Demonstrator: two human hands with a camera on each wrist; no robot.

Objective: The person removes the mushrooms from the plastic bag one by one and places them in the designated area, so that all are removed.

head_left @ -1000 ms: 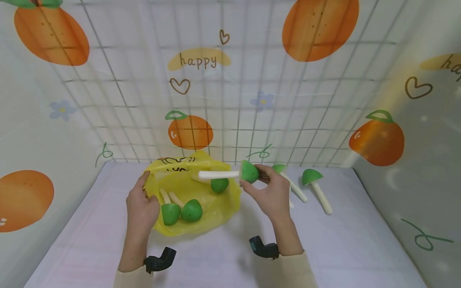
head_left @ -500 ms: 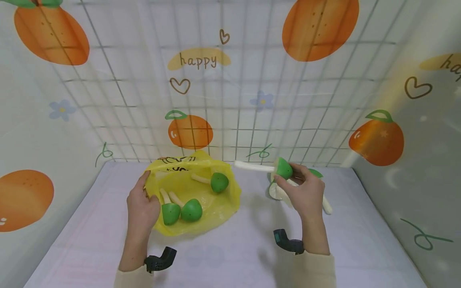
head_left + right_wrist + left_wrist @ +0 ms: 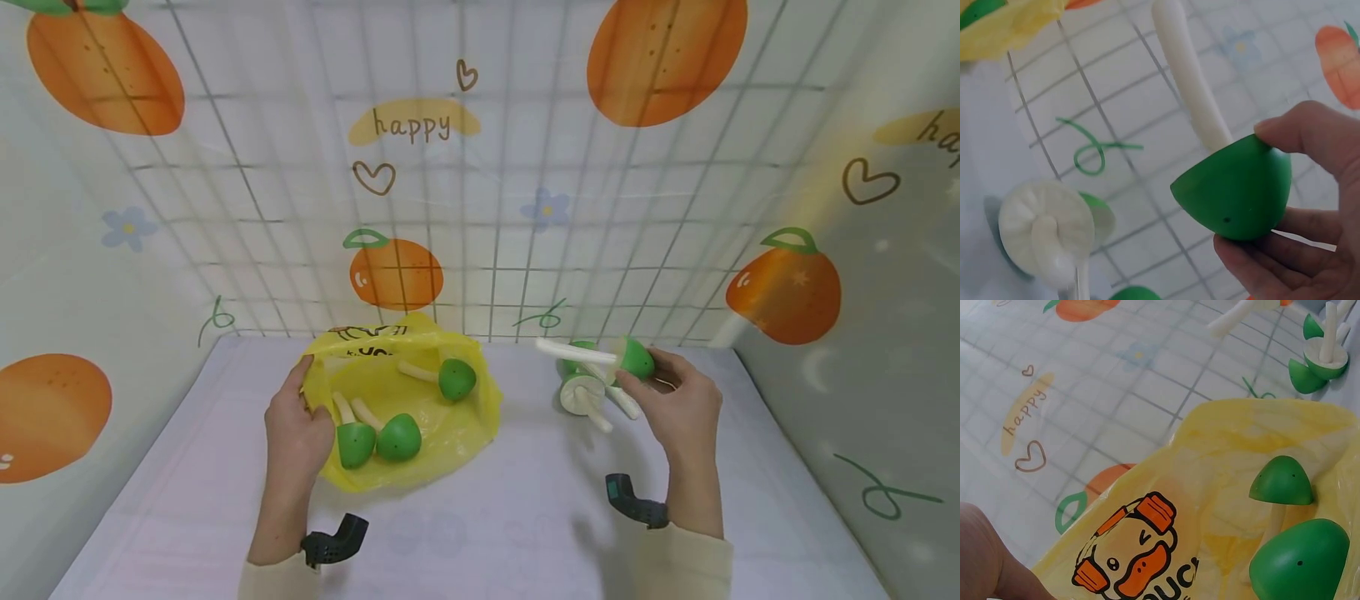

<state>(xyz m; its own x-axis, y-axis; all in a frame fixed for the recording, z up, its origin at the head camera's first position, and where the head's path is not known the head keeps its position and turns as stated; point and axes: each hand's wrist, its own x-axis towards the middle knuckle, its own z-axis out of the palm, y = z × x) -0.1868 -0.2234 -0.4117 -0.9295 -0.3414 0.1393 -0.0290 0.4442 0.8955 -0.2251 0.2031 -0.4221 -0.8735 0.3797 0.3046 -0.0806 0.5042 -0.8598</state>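
My right hand (image 3: 678, 404) pinches a toy mushroom (image 3: 1235, 187) by its green cap, thumb on one side and fingers on the other. Its white stem points left, raised above the table. Beneath it on the right lie more green-capped mushrooms, one showing its pale underside (image 3: 579, 394). At the left, my left hand (image 3: 296, 429) holds the side edge of a yellow plastic bag (image 3: 442, 437), whose mouth gapes toward me. Three mushrooms rest in the bag: one cap (image 3: 457, 380) toward the right, two caps (image 3: 399, 437) lower left. Only part of the left hand shows in the left wrist view.
A pale cloth covers the table (image 3: 450, 542). Behind it rises a sheet (image 3: 480, 200) printed with oranges and hearts, with a wire grid showing through. Similar printed sheets stand on both sides. Each wrist wears a black camera mount (image 3: 335, 539).
My right hand has carried the mushroom from over the bag's right edge to the right, above the loose mushrooms. The left hand and the bag have stayed nearly still.
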